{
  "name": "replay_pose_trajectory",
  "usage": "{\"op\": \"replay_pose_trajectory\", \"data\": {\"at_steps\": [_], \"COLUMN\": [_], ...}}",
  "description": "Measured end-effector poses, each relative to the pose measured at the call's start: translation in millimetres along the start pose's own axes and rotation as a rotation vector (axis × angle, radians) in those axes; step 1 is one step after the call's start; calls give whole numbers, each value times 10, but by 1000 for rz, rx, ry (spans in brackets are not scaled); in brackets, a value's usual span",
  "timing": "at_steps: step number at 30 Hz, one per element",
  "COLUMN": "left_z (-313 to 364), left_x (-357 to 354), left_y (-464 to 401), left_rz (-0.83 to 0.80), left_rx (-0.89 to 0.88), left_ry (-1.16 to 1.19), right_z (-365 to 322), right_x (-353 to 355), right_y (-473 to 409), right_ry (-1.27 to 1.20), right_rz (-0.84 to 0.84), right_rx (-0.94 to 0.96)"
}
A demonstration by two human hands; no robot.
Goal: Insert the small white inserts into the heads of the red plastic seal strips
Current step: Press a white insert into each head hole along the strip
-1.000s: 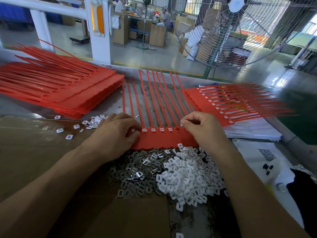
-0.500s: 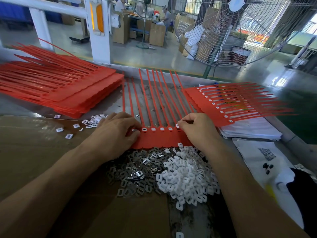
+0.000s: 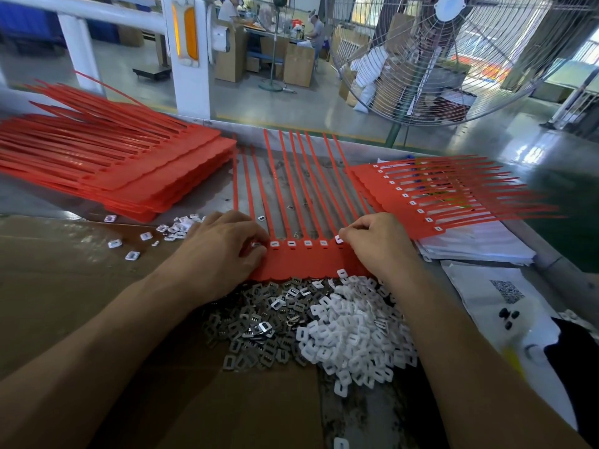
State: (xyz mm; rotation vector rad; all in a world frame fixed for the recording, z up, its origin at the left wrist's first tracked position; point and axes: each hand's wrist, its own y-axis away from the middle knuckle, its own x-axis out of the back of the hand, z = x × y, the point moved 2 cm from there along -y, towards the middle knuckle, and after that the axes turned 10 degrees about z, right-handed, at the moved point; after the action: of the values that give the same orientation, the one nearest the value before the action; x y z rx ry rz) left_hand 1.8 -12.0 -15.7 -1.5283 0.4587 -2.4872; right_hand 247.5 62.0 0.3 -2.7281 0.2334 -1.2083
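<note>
**Op:** Inserts first. My right hand (image 3: 376, 244) pinches one small white insert (image 3: 339, 239) between thumb and curled fingers, touching the head row of the red seal strip sheet (image 3: 311, 262) at its right end. A second ago that hand sat further right along the row with nothing white showing at the fingertips; it has since shifted left and now presents the insert at the next head.

**Obs:** And the left?

**Op:** My left hand (image 3: 223, 254) has not moved. Fingers curled over the sheet's left end, pressing it to the bench; whether they also hold an insert I cannot tell, the tips are tucked under.

**Obs:** Seated count?

**Op:** Four white seated inserts (image 3: 291, 243) show between the hands, same as before. My judgement: the fifth is going in now, not yet flush, since it sits tilted.

**Obs:** Supply?

**Op:** Directly below the sheet: white insert pile (image 3: 350, 332), touching a grey metal clip pile (image 3: 259, 319) on its left. Both lie partly on cardboard (image 3: 81, 286).

**Obs:** Further out?

**Op:** Finished sheets (image 3: 421, 196) with white in their heads lie to the right, over white papers (image 3: 479, 244). Unfilled red stack (image 3: 129, 170) to the left. A few loose inserts (image 3: 162, 230) lie near it.
</note>
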Motion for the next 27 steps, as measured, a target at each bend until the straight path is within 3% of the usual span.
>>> {"op": "replay_pose_trajectory", "data": {"at_steps": [21,27], "left_z": [-5,-9], "left_x": [-6,-12], "left_y": [-2,-1], "left_rz": [10,15], "left_rx": [-9,-11], "left_ry": [7,6], "right_z": [1,-49], "right_x": [22,110], "right_y": [75,167], "right_ry": [17,150], "right_rz": [17,-57], "right_rx": [98,204]}}
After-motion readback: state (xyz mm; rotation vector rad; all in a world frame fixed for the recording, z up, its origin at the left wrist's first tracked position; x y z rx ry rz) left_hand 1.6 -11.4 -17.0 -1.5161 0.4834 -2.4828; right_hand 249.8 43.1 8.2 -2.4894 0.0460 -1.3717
